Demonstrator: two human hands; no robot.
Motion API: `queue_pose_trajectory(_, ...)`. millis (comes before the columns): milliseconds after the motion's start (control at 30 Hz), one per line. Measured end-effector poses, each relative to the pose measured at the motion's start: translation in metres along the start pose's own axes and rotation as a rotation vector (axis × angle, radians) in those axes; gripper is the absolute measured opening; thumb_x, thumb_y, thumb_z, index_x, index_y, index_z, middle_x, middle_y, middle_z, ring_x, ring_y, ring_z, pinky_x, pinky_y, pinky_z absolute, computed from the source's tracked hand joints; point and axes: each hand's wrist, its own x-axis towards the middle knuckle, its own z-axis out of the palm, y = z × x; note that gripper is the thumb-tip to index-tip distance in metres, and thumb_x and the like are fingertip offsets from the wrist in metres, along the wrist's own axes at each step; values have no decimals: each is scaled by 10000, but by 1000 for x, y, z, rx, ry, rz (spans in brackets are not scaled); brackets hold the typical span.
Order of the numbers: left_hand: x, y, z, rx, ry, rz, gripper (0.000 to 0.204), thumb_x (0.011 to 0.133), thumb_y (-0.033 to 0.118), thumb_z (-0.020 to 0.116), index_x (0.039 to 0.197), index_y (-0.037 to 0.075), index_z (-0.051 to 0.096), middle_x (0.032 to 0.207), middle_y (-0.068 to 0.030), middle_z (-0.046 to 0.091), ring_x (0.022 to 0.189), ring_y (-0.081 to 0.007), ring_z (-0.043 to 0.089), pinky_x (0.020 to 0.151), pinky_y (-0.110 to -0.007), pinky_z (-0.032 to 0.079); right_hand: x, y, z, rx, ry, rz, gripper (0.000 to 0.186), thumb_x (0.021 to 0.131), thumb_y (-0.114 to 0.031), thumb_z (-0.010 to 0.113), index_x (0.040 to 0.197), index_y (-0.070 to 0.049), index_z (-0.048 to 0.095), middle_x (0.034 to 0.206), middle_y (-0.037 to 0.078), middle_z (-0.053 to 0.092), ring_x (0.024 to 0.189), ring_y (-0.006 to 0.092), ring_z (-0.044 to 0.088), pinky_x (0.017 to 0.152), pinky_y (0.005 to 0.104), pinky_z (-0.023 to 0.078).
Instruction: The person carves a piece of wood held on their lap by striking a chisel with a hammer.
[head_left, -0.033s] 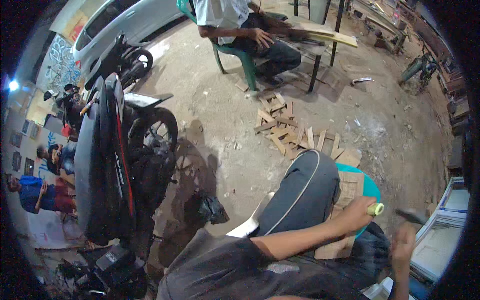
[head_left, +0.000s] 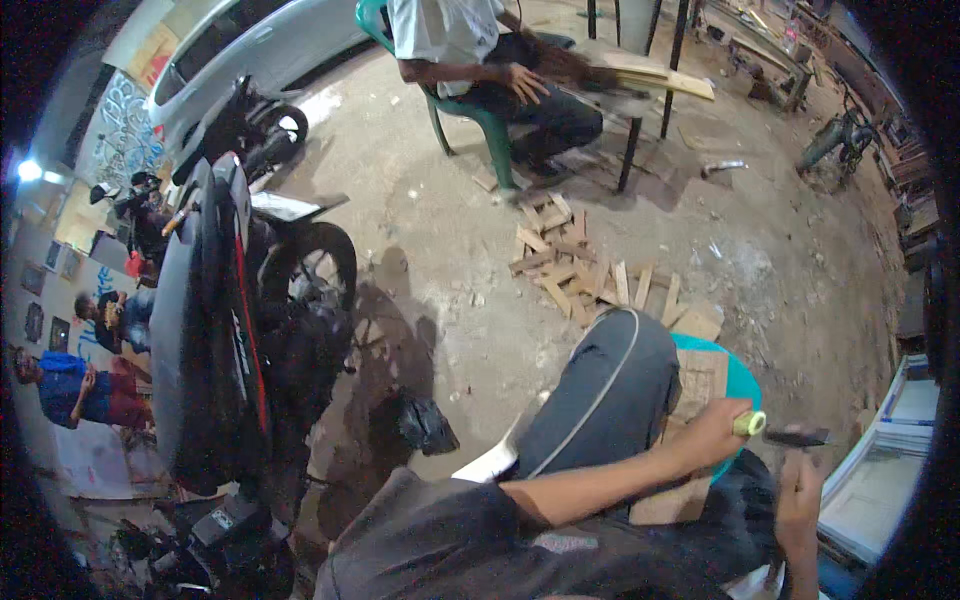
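My left hand is closed around a tool with a pale green handle, held over a carved wooden board. The board rests across my lap, by my raised knee in dark trousers, with a teal seat beneath it. My right hand is blurred, just right of and below the left. It grips a thin handle with a dark head that sits right beside the green handle's end.
A black and red motorcycle stands close on my left. Several loose wood offcuts lie on the dirt floor ahead. A person sits on a green plastic chair at the back, holding planks. Stacked frames lean at right.
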Motion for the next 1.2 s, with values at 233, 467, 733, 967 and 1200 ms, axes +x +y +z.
queue_pose_trajectory(233,4,-3,3,82,-45,46,124,714,61,585,818,19,532,773,-200,563,749,-415,551,650,-459,409,-50,160,-13,1002,380,537,270,984,-256,452,1016,-9,557,878,141,558,827,253,524,741,375,437)
queue_pose_trajectory(467,-5,-19,3,119,100,74,92,715,55,596,785,24,546,701,-177,568,656,-346,560,600,-431,411,-1,-13,3,169,-119,165,305,974,-321,474,1096,-48,537,892,89,565,757,153,540,638,277,456)
queue_pose_trajectory(733,-3,14,1,46,26,3,104,664,37,580,754,17,533,645,-163,533,577,-298,518,552,-427,393,-15,32,-74,1346,282,-55,269,982,-246,467,1185,-73,423,698,33,478,485,75,494,401,225,416)
queue_pose_trajectory(967,-8,-2,-3,21,51,104,92,668,31,572,751,14,536,676,-196,544,650,-386,542,584,-447,390,0,-20,-1,135,-74,408,453,988,-351,443,1227,28,506,1123,155,546,997,237,533,902,336,419)
queue_pose_trajectory(1200,-7,12,-4,-8,10,85,105,665,23,583,763,12,549,691,-201,559,661,-366,559,596,-436,398,-45,91,-104,680,218,81,564,990,-427,418,1294,48,439,1004,126,584,872,202,569,792,328,447)
